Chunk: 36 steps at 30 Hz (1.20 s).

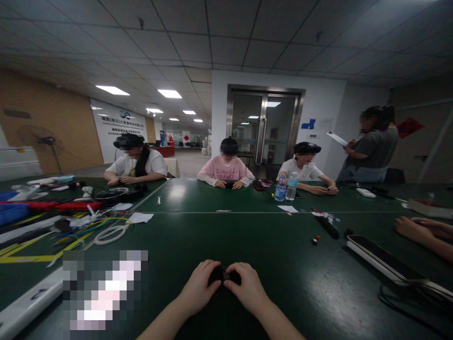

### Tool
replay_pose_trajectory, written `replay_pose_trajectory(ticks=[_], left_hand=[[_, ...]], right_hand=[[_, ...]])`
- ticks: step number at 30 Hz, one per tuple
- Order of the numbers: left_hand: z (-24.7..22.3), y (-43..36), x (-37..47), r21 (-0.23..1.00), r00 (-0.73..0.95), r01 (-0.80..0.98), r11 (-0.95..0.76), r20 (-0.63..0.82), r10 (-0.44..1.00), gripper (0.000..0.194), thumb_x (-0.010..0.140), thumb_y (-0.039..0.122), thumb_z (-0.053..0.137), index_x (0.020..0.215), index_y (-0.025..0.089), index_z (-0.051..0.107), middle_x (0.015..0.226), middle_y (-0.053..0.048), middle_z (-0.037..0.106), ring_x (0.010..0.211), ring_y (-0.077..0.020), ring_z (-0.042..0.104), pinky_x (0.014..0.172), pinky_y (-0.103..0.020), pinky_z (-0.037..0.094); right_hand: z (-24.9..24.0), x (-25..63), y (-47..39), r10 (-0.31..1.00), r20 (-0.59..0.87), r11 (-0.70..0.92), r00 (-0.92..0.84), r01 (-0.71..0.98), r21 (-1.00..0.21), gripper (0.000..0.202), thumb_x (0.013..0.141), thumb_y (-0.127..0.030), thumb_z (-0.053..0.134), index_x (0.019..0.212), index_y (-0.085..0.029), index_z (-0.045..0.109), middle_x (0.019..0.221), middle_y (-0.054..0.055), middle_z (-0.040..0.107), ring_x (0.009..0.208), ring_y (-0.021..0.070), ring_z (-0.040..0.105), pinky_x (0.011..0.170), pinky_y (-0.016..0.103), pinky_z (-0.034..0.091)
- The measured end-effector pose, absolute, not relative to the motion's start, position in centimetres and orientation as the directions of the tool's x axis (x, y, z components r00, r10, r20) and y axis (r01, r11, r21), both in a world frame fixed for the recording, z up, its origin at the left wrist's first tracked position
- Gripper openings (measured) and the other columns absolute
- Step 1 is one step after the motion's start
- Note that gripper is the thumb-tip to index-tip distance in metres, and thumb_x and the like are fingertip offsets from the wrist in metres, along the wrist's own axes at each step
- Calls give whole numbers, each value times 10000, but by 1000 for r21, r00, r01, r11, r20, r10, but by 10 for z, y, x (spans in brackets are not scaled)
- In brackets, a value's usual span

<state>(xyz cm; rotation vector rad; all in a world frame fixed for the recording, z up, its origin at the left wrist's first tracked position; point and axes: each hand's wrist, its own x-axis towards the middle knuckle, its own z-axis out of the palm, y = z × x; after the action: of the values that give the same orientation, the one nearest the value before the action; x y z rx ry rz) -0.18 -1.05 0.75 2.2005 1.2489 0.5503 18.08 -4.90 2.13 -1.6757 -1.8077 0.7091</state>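
Note:
Both my hands meet low in the middle of the view, just over the dark green table (191,231). My left hand (201,285) grips the left end of a small black object (224,274), thumb in front and fingers behind. On its right end, my right hand (247,287) holds it the same way. Its kind is hard to make out, since my fingers cover both ends and only the middle shows.
Cables (111,233), tools and a white power strip (31,302) lie at left. A phone (385,257) rests at right near a co-worker's hands (421,231). Water bottles (281,189) stand across the table, where several people sit; another person (375,141) stands with a clipboard.

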Motion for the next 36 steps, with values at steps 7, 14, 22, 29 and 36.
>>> replay_pose_trajectory(ticks=[7,14,22,29,36], left_hand=[[10,-11,1,618,484,659,-429,88,871,427,766,283,506,1188,215,508,1213,-49,528,1136,-206,461,991,-327,344],[3,-8,-1,627,485,646,-435,103,869,434,769,301,515,1197,232,501,1218,-41,522,1133,-204,462,986,-330,354],[9,-11,-2,635,465,670,-385,45,884,444,783,298,521,1222,245,481,1253,-27,503,1154,-202,453,994,-348,359],[9,-11,-3,643,470,661,-386,44,881,447,791,307,531,1231,248,478,1267,-27,497,1171,-203,447,1001,-351,356],[21,-17,-1,645,472,669,-369,15,882,440,798,303,509,1232,247,474,1280,-27,491,1186,-222,436,1009,-375,345]], right_hand=[[15,184,-44,991,136,109,-1,606,-788,152,750,-309,559,885,-247,589,993,12,602,971,191,549,848,314,407],[14,188,-44,993,103,60,59,499,-864,192,778,-296,518,957,-245,564,989,5,613,992,183,565,846,302,427],[14,197,-42,970,121,6,210,478,-879,304,801,-277,480,1097,-235,530,1140,28,592,1109,196,528,922,342,428],[12,207,-39,937,161,-27,309,524,-851,355,839,-316,391,1170,-215,474,1191,60,569,1125,208,525,905,347,457],[11,217,-36,898,225,0,378,512,-859,400,845,-370,357,1198,-205,447,1196,73,564,1122,219,521,916,359,445]])
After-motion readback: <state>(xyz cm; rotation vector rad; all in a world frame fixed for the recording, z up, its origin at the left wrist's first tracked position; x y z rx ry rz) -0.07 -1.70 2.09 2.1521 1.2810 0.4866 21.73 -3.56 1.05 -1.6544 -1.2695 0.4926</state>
